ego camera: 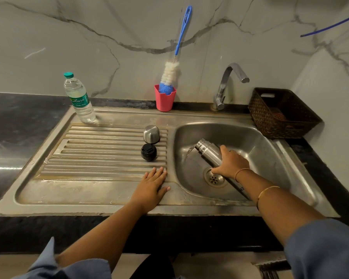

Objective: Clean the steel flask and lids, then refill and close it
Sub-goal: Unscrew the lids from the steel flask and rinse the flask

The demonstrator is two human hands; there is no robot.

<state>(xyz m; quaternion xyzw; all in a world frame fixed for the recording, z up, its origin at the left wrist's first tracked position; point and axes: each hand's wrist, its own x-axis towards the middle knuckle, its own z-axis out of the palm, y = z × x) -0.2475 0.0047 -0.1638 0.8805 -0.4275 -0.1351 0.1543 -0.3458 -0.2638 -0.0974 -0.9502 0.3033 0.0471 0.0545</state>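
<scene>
Emptying steel flask, gripped in right hand, centre-right; left hand flat, open on drainboard. Next, likely bottle brush, upper centre.

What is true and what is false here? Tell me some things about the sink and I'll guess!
1. The flask is tipped, and water pours from it into the sink. True.
2. Both lids are screwed onto the flask. False: the steel lid and the black lid sit on the draining board.
3. The brush stands in the pink cup. True.
4. Water runs from the tap. False: no water falls from the tap; it comes only from the flask.
</scene>
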